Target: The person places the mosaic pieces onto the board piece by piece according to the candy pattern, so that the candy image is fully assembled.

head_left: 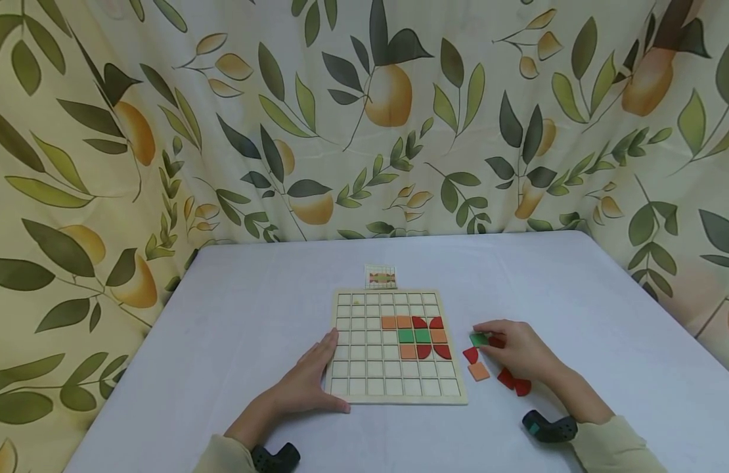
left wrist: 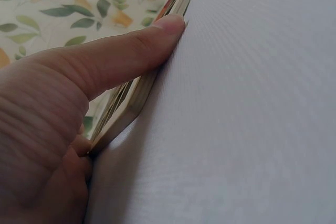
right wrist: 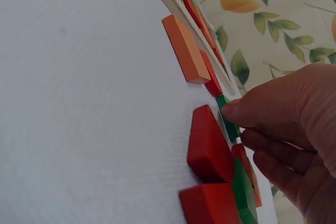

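Note:
A wooden grid board (head_left: pixel 364 371) lies on the table with orange, green and red tiles in its right half. My left hand (head_left: pixel 305 381) rests at the board's near left corner, fingers along the left side and thumb along the front edge. To the right of the board, my right hand (head_left: pixel 521 348) pinches a green tile (head_left: pixel 479 339) between thumb and fingers, low over the table. In the right wrist view the thumb lies against this green tile (right wrist: pixel 228 119). Around it are a red quarter-round tile (head_left: pixel 471 355), an orange square tile (head_left: pixel 479 372) and more red tiles (head_left: pixel 506 378).
A small pattern card (head_left: pixel 380 276) stands at the board's far edge. The white table (head_left: pixel 270 282) ends at a leaf-and-fruit curtain (head_left: pixel 364 151). In the right wrist view, another green tile (right wrist: pixel 243 192) lies behind the red tiles, partly hidden.

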A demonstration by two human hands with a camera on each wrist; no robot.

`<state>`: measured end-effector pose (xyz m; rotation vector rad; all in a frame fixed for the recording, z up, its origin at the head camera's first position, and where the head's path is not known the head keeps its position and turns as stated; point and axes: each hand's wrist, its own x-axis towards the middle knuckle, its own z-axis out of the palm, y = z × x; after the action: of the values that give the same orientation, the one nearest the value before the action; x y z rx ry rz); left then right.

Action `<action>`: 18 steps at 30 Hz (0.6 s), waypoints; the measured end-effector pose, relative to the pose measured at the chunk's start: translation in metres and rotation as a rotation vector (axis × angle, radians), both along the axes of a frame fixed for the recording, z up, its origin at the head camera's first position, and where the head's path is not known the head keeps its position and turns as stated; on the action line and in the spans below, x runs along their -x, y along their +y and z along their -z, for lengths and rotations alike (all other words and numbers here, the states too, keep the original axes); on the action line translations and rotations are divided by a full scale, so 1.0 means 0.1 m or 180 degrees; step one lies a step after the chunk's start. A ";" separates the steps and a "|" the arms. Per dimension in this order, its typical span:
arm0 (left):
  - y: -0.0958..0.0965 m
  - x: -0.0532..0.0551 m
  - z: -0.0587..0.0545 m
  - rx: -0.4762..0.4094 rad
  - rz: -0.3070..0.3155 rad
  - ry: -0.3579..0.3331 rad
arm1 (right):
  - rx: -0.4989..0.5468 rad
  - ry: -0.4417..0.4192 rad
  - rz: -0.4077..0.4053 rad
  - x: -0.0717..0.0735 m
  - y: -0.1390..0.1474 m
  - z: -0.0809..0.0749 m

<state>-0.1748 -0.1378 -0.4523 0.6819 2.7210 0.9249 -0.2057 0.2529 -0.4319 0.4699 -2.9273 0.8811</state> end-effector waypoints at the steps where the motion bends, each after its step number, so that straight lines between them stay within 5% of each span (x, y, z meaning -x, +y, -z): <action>1: 0.00 0.00 0.00 0.0004 -0.0001 -0.0003 | -0.0002 -0.0006 0.0000 0.00 0.00 0.00; 18: 0.00 0.01 0.03 -0.0007 -0.0038 0.0005 | 0.0102 -0.0026 -0.0209 0.06 0.07 0.01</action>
<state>-0.1763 -0.1374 -0.4548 0.6676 2.7290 0.9306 -0.2113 0.2600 -0.4332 0.5645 -2.9159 0.9380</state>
